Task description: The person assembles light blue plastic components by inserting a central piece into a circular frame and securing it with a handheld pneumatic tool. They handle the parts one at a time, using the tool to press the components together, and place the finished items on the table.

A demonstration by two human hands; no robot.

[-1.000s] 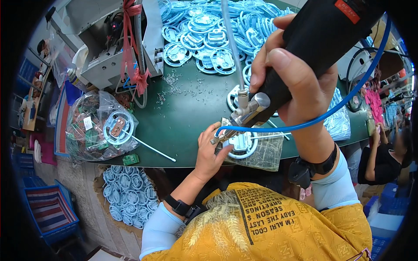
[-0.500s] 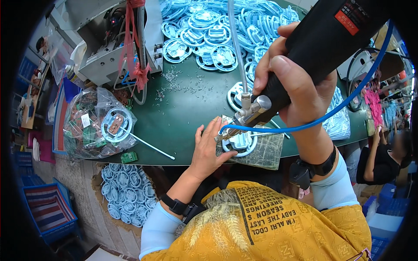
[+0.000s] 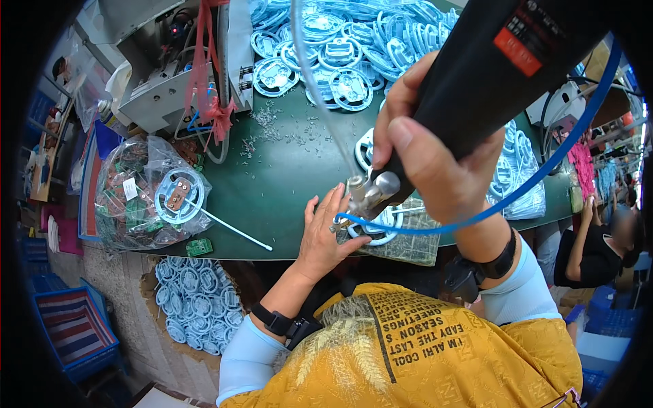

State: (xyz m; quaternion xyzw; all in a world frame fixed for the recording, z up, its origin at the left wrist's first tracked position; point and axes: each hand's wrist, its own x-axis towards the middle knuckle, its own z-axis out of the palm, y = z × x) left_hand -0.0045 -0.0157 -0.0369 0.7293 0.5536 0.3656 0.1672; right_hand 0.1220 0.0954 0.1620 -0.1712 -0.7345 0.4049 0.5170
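My right hand (image 3: 442, 160) is wrapped round a thick black power screwdriver (image 3: 469, 88), which slants down to the left. A clear hose and a blue cord (image 3: 578, 136) run to its metal nose. Below the nose, a light-blue plastic wheel-shaped part (image 3: 388, 238) lies on a greyish block (image 3: 418, 249) near the table's front edge. My left hand (image 3: 323, 238) holds this part at its left side, thumb on the near rim and fingers stretched along the far side. The screwdriver's tip is over the part's left side, next to my left fingers; whether it touches cannot be made out.
A heap of light-blue wheel parts (image 3: 350, 88) covers the back of the green table (image 3: 272, 170), with loose screws (image 3: 269, 122) before it. At left stand a metal machine (image 3: 163, 95) and a bag of circuit boards (image 3: 129, 211). A person (image 3: 598, 245) sits at far right.
The screwdriver and my right hand have shifted a little left and toward me, tilting the nose. The clear hose has swung left. My left hand stays on the wheel-shaped part.
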